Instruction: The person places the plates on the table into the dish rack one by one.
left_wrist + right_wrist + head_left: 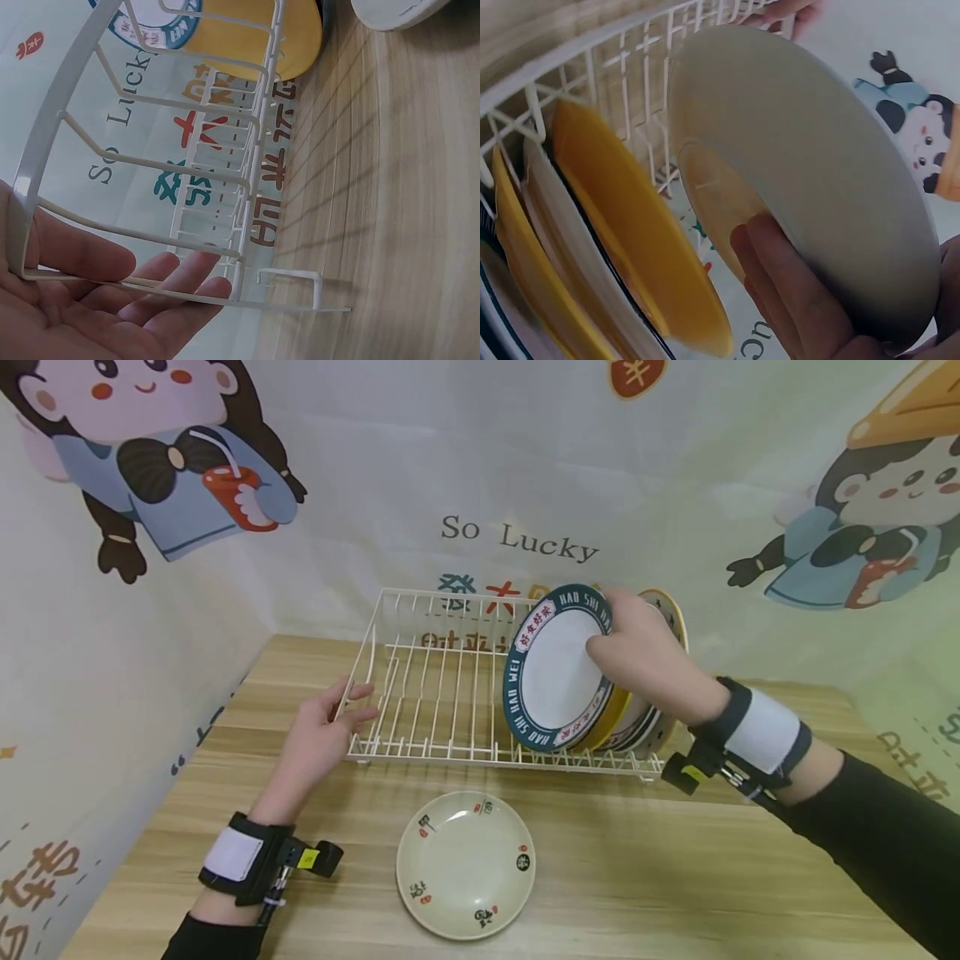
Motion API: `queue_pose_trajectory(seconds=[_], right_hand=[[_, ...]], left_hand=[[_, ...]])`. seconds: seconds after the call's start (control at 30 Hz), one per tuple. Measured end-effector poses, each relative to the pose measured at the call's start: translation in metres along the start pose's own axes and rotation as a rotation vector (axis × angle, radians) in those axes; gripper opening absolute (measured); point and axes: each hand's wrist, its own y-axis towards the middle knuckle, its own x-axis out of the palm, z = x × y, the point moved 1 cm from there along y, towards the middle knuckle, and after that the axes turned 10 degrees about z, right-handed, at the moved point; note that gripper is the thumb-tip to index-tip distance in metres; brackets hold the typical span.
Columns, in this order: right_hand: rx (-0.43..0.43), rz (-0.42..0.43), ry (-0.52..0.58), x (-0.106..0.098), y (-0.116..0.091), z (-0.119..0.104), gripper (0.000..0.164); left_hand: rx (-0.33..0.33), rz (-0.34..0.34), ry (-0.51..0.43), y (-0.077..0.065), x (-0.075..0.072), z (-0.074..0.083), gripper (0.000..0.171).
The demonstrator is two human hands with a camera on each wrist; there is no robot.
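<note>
My right hand (pixel 648 643) grips a round plate (pixel 558 672) with a teal lettered rim and a white middle. Its thumb lies on the front face, and in the right wrist view its fingers (pixel 799 285) press the plain pale back. This plate stands tilted over the wire dish rack (pixel 46 127), left of several other plates. Among those, a yellow plate (pixel 634 225) leans nearest to it. My left hand (pixel 318 731) holds the left end of the white rack, thumb and fingers around its end wire.
A cream plate (pixel 465 864) with small red and black designs lies flat on the wooden table (pixel 675 877) in front of the rack. Behind stands a printed cloth backdrop (pixel 390 468) with cartoon figures and lettering. Wire slots line the rack's left part.
</note>
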Motion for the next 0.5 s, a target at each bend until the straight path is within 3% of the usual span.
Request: queue_pose_trajectory(seconds=[0.1,0.23,0.4,0.5], right_hand=[[-0.035,-0.012,-0.035,0.004,0.009,-0.002,0.065],[-0.083,-0.025,-0.091,0.011,0.020,-0.003,0.049],[-0.069,-0.095,-0.159,0.021,0.032,-0.006,0.048],[-0.048,-0.120,-0.181,0.026,0.039,-0.006,0.038]], left_hand=[[-0.002,0.007,0.012,0.000,0.002,0.001,0.055],[-0.008,0.009,0.024,0.000,0.002,0.002,0.054],[-0.019,0.019,0.049,-0.001,0.002,0.003,0.047],[-0.012,0.015,0.061,0.000,0.002,0.002,0.045]])
